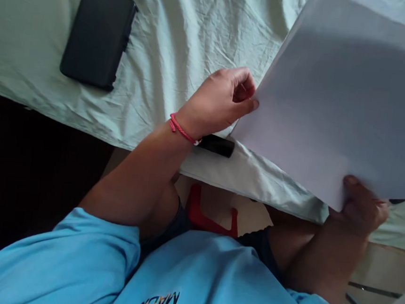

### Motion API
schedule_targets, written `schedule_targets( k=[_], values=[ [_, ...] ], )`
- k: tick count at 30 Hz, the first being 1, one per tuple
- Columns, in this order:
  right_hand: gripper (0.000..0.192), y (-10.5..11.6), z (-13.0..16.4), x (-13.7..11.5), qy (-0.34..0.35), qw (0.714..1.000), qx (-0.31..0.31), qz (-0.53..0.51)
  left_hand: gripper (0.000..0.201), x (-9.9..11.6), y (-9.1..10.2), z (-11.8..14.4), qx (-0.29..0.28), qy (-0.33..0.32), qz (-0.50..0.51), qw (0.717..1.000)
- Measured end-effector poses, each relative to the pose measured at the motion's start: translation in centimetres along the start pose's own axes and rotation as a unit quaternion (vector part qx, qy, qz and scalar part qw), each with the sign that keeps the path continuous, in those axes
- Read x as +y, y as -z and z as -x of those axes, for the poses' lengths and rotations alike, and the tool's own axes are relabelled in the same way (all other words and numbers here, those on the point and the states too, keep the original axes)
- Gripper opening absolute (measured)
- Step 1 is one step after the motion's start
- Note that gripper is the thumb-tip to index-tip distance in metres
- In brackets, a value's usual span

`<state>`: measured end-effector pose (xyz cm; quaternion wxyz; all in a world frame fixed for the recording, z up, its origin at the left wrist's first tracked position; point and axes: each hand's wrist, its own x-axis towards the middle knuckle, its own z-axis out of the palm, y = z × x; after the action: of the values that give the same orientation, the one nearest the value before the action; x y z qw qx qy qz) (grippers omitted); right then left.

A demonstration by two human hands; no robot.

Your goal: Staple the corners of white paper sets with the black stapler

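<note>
A large white sheet of paper (pixel 338 93) is held up at a tilt over the pale green cloth-covered table (pixel 184 37). My left hand (pixel 221 101), with a red cord bracelet at the wrist, pinches the sheet's left edge between thumb and fingers. My right hand (pixel 362 206) grips the sheet's lower corner near the table's front edge, thumb on top. A black marker (pixel 217 145) lies on the cloth just under my left wrist.
A black rectangular case (pixel 97 36) lies on the cloth at the upper left. The table's front edge runs diagonally above my lap. A red object (pixel 207 216) sits on the floor below, and a metal frame (pixel 381 300) shows at the lower right.
</note>
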<state>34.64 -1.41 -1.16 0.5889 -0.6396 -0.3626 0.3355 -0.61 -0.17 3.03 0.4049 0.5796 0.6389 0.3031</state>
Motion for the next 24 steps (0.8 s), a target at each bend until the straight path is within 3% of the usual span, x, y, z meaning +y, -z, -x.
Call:
schedule_targets(
  k=[5, 11, 13, 16, 21, 24],
  values=[
    [0.048, 0.1, 0.2, -0.1, -0.002, 1.000, -0.020, 0.012, 0.016, -0.2, -0.2, -0.1, -0.011, 0.025, 0.177, 0.984],
    [0.047, -0.6, 0.3, -0.2, -0.002, 0.999, -0.045, -0.016, 0.012, -1.0, -1.3, 0.0, 0.052, -0.070, 0.397, 0.914],
    [0.045, -0.9, 0.4, -0.2, 0.016, 0.998, -0.048, -0.030, 0.017, -1.1, -1.5, 0.0, 0.058, -0.075, 0.409, 0.908],
    [0.045, -1.3, 0.6, -0.3, 0.021, 0.999, -0.036, -0.034, 0.023, -1.3, -1.6, 0.0, 0.071, -0.053, 0.380, 0.921],
    [0.047, -1.6, 0.7, -0.5, 0.024, 0.999, -0.036, -0.024, 0.012, -1.2, -1.5, 0.0, 0.012, -0.024, 0.444, 0.895],
    [0.046, -1.7, 0.7, -0.3, 0.024, 0.997, -0.056, -0.037, 0.020, -0.7, -1.2, 0.2, 0.047, 0.007, 0.391, 0.919]
  ],
)
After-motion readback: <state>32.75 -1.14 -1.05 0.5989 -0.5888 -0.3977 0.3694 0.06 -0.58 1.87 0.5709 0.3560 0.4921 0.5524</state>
